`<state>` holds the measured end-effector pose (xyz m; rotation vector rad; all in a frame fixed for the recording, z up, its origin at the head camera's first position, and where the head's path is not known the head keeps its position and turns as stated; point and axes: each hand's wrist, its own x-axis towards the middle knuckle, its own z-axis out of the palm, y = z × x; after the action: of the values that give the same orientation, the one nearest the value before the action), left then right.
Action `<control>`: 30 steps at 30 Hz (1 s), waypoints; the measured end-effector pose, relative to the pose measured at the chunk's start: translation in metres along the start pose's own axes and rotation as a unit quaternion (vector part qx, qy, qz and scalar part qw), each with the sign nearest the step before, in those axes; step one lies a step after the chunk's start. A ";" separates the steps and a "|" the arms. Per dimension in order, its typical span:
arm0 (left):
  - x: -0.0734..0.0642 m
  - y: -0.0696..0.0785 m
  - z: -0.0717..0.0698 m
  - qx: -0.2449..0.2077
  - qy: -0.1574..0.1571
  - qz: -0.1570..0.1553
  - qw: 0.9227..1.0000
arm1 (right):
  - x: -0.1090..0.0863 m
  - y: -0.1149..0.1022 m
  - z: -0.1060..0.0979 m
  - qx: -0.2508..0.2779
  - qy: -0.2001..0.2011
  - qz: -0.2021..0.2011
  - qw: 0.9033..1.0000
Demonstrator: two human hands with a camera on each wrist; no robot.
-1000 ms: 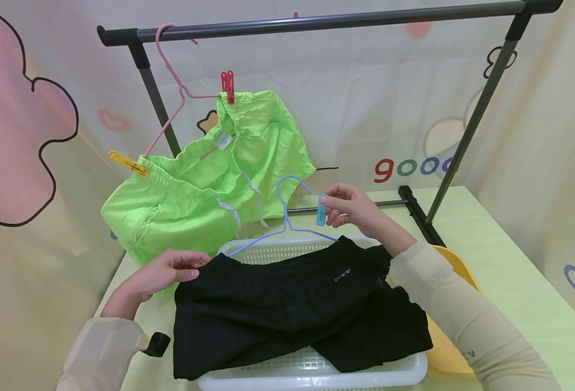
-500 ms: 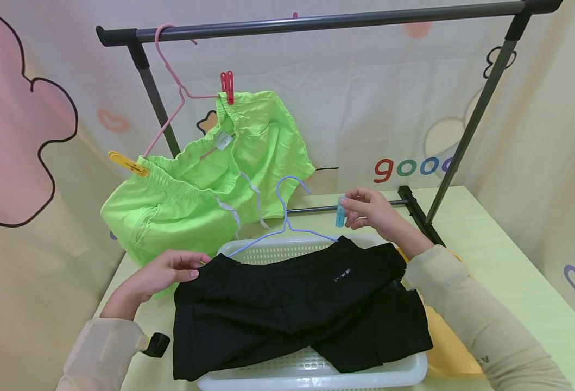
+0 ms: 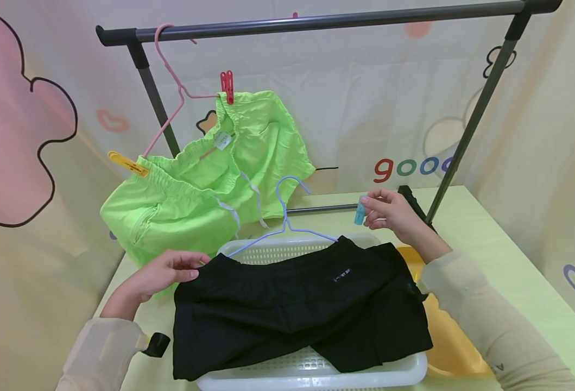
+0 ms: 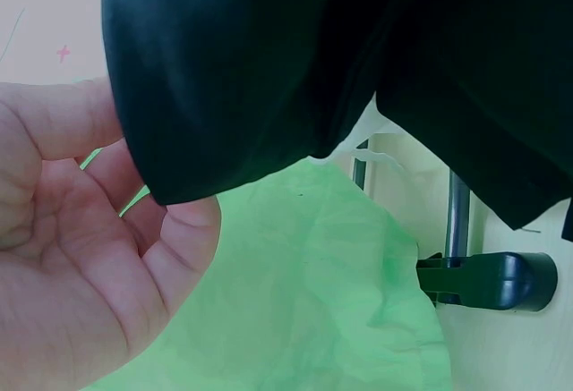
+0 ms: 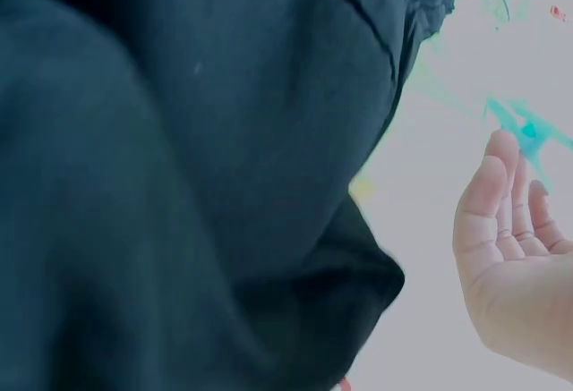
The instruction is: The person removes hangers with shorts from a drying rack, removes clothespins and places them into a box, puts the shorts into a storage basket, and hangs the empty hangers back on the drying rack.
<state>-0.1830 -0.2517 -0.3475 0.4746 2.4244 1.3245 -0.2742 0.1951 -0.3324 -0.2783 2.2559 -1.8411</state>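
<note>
Black shorts (image 3: 287, 309) hang on a blue hanger (image 3: 285, 217), its lower part hidden inside the waistband. My left hand (image 3: 162, 274) pinches the waistband's left corner between thumb and fingers. In the left wrist view, the left hand (image 4: 81, 248) has the black cloth (image 4: 215, 78) beside its thumb and fingertips. Up and right of the shorts, my right hand (image 3: 392, 213) holds a light-blue clothespin (image 3: 360, 212) at its fingertips, apart from the cloth. The right wrist view shows that clothespin (image 5: 528, 130) above the right hand's fingers (image 5: 483, 185).
Green shorts (image 3: 184, 217) hang from a pink hanger (image 3: 182, 89) by a yellow clothespin (image 3: 128, 163) and a red one. The pink hanger hooks over a black rack's bar (image 3: 316, 23). Beneath the black shorts stands a white basket (image 3: 316, 383), with a yellow basin (image 3: 455, 347) to its right.
My right hand has moved to the right with the clothespin, away from the blue hanger. The left hand and the black shorts' waistband have stayed put.
</note>
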 end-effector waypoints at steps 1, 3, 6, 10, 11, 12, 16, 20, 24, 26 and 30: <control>0.000 0.000 0.000 0.000 0.000 0.000 1.000 | -0.001 0.001 -0.002 0.003 0.005 0.000 1.000; 0.000 0.000 0.000 -0.001 0.000 0.000 1.000 | -0.003 0.004 -0.007 0.015 0.016 -0.001 1.000; 0.001 -0.001 0.000 -0.002 -0.001 0.002 1.000 | -0.006 0.007 -0.015 0.035 0.028 -0.001 0.999; 0.001 -0.001 0.000 -0.004 -0.003 0.002 1.000 | -0.009 0.011 -0.024 0.050 0.039 0.008 0.998; 0.001 -0.001 0.000 -0.004 -0.004 0.001 1.000 | -0.010 0.012 -0.026 0.052 0.040 0.011 0.998; 0.001 -0.002 0.000 -0.004 -0.004 0.001 1.000 | -0.011 0.013 -0.028 0.050 0.042 0.014 0.998; 0.001 -0.002 -0.001 -0.003 -0.005 0.000 1.000 | -0.015 0.017 -0.034 0.039 0.052 0.026 0.998; 0.002 -0.003 0.000 -0.004 -0.005 0.001 1.000 | -0.019 0.022 -0.040 0.028 0.063 0.041 0.997; 0.002 -0.003 0.000 -0.003 -0.006 0.002 1.000 | -0.023 0.028 -0.046 0.031 0.077 0.060 0.995; 0.002 -0.003 0.000 -0.003 -0.007 0.002 1.000 | -0.024 0.032 -0.050 0.020 0.085 0.068 0.994; 0.002 -0.003 -0.001 -0.003 -0.007 0.002 1.000 | -0.025 0.041 -0.055 -0.014 0.101 0.093 0.990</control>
<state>-0.1854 -0.2529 -0.3500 0.4860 2.4089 1.3255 -0.2663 0.2624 -0.3609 0.1166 2.3466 -1.8138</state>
